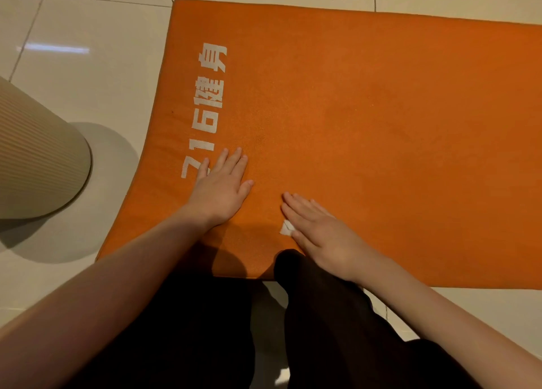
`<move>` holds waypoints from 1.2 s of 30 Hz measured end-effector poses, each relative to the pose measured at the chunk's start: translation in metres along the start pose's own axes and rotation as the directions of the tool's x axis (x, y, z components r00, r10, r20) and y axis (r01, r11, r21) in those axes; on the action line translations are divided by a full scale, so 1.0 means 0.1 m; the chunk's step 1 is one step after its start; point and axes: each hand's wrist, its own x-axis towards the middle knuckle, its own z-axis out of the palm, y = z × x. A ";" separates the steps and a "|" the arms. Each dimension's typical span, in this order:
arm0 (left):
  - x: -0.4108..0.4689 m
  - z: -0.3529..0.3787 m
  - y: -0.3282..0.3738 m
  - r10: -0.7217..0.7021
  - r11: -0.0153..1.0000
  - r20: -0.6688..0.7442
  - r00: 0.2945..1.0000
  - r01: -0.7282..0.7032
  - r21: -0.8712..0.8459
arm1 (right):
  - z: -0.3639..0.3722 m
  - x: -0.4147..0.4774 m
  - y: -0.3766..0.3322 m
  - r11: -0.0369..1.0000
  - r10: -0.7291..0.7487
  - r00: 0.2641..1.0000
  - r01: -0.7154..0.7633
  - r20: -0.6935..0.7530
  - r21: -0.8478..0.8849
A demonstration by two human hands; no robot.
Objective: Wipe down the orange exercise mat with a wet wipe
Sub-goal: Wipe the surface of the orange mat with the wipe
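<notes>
The mat lay on the floor, reaching toward 2 o'clock. The left hand lay flat on it, fingers straight and close together. The right hand, at 4 o'clock from the left, pressed the wipe flat with straight fingers.

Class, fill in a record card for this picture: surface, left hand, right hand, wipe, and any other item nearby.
Surface: orange mat lying on tiled floor
Left hand: flat on the mat, at the white lettering
Right hand: flat, fingers straight, pressing the wipe
Wipe: white, mostly hidden under right hand
Nearby: rolled beige mat, left of orange mat
</notes>
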 end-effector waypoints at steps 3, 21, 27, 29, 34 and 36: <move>0.00 0.01 0.01 0.001 1.000 0.008 1.000 -0.001 0.007 | -0.01 -0.14 0.05 0.998 0.024 0.999 -0.026 0.038 0.050; -0.04 0.01 0.01 0.005 1.000 -0.021 1.000 -0.005 0.010 | 0.01 -0.28 -0.16 0.998 0.016 0.996 -0.021 0.091 0.053; -0.03 0.04 0.00 0.008 1.000 -0.030 1.000 -0.008 0.006 | -0.06 -0.23 0.04 0.980 0.197 0.980 -0.196 0.025 -0.037; -0.04 0.03 -0.01 0.008 1.000 -0.036 0.999 -0.008 0.004 | 0.01 -0.29 -0.07 0.992 0.127 0.990 -0.128 0.061 0.013; -0.03 0.06 0.00 0.015 1.000 -0.034 0.999 -0.015 0.006 | -0.04 -0.35 0.07 0.991 0.128 0.989 -0.125 0.072 -0.043; -0.03 0.06 -0.01 0.010 1.000 -0.036 0.999 -0.010 0.005 | -0.05 -0.19 0.11 0.974 0.206 0.979 -0.206 -0.007 -0.092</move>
